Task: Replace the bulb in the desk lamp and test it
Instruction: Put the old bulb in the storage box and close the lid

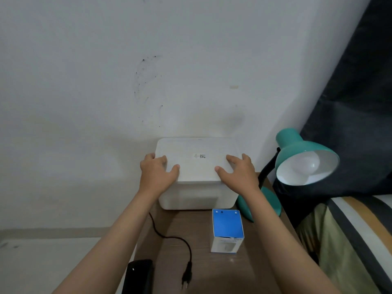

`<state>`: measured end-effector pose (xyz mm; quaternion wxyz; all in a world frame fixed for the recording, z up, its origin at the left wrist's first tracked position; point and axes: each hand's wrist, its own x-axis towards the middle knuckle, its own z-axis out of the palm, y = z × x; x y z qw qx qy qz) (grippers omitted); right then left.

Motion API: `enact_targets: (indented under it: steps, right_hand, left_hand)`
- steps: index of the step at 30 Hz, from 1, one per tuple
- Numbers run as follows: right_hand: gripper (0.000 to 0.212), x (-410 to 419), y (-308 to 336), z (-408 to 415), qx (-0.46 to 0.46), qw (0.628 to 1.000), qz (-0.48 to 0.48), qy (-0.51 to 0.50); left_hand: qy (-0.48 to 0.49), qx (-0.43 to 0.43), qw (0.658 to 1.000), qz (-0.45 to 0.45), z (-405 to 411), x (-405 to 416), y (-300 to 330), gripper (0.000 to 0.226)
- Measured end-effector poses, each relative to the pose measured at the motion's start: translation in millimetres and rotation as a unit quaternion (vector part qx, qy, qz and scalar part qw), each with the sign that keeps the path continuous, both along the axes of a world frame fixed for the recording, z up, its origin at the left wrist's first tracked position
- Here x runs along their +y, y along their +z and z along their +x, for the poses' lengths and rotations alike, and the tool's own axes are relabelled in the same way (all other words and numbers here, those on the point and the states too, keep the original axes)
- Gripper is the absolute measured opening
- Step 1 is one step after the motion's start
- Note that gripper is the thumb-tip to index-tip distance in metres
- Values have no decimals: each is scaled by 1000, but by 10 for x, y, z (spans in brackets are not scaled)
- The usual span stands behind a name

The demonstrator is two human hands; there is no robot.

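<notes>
A teal desk lamp (pixel 297 149) stands at the table's right, its shade tilted toward me with a white bulb (pixel 305 165) screwed inside. Its dark cord (pixel 169 236) trails across the wooden table (pixel 186 225) and ends in an unplugged two-pin plug (pixel 186 276). A blue and white bulb box (pixel 227 230) stands upright in front of a white lidded plastic bin (pixel 197 177) set against the wall. My left hand (pixel 157 172) grips the lid's left edge. On the lid's right edge rests my right hand (pixel 239 172), fingers curled over it.
A black oblong object (pixel 139 276) lies at the table's front left edge. A bed with a striped cover (pixel 350 230) and a dark curtain (pixel 350 102) sit to the right. A white wall rises behind the bin; the floor lies to the left.
</notes>
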<state>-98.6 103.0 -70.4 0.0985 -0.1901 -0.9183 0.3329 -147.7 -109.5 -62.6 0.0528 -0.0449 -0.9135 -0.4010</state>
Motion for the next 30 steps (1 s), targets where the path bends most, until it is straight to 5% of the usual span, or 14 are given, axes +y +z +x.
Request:
enact_targets:
  steps: [17,30]
  right_hand:
    - [70,7,70,-119,-16,1000,10,-16]
    - [70,54,-19,-22,-18,1000,21,-10]
  left_hand:
    - [-18,-9,999,-28,-158,-15,26,27]
    - [-28,9,995,-92,-158,-54,-97,43]
